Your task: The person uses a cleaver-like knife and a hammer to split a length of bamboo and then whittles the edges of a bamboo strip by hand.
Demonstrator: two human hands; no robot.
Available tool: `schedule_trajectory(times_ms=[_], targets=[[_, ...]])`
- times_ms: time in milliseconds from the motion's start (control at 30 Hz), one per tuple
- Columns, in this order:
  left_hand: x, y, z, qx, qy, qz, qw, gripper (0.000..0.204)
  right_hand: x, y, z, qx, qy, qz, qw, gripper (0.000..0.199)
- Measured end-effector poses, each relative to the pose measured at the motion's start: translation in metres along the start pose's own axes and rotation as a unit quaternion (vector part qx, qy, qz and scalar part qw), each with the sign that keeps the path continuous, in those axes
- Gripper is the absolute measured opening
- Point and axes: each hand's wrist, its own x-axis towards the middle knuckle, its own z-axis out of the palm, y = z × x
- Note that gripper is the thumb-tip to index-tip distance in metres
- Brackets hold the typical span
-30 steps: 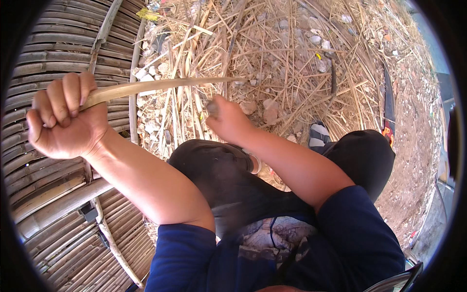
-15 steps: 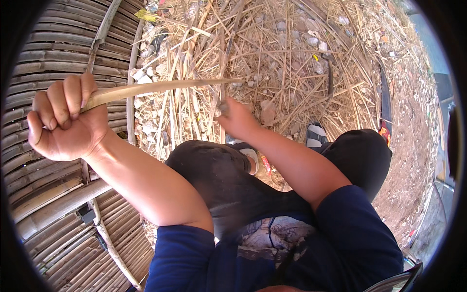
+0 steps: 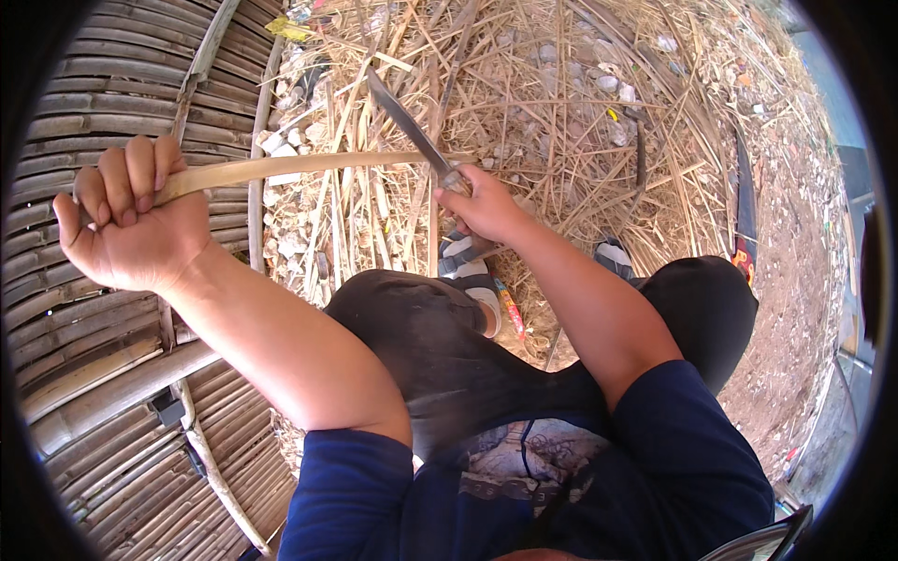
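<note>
You gripped the bamboo strip [image 3: 281,168] in your left hand [image 3: 131,224], upper left of frame, while your right hand [image 3: 482,206] clenched the knife [image 3: 412,126] at centre; you were shaving, so the next stroke probably needed steady blade control.

Bamboo-slat platform [image 3: 103,112], straw-littered ground [image 3: 561,103] (sunlit)

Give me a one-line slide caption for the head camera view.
Left hand grips a bamboo strip while the right hand sets a knife against it.

hands [image 3: 131,224]: 2 | bamboo strip [image 3: 309,166]: 1 | knife [image 3: 407,122]: 1
</note>
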Motion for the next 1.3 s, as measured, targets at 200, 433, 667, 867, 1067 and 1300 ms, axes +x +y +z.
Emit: schedule_trajectory(times_ms=[200,433,667,867,1067,1300], targets=[[0.006,-0.008,0.007,0.023,0.066,0.031,0.997,0.039,-0.031,-0.091,0.019,-0.043,0.009,-0.164,0.985,0.05],[0.001,-0.019,0.018,0.021,0.013,0.021,0.999,0.043,-0.043,-0.079,0.022,-0.066,0.083,-0.151,0.983,0.04],[0.002,-0.027,0.021,0.046,0.013,0.064,0.997,0.044,-0.061,-0.114,0.026,-0.128,-0.014,-0.139,0.982,0.041],[0.0,-0.037,0.032,0.152,0.134,0.144,0.969,0.048,-0.041,-0.057,0.026,-0.158,0.058,-0.061,0.984,0.035],[-0.006,-0.051,0.065,0.234,0.258,0.194,0.917,0.042,-0.061,-0.101,0.042,-0.114,0.059,-0.215,0.968,0.032],[0.001,-0.048,0.059,0.267,0.34,0.186,0.883,0.045,-0.031,-0.038,0.02,-0.199,0.077,-0.076,0.974,0.036]])
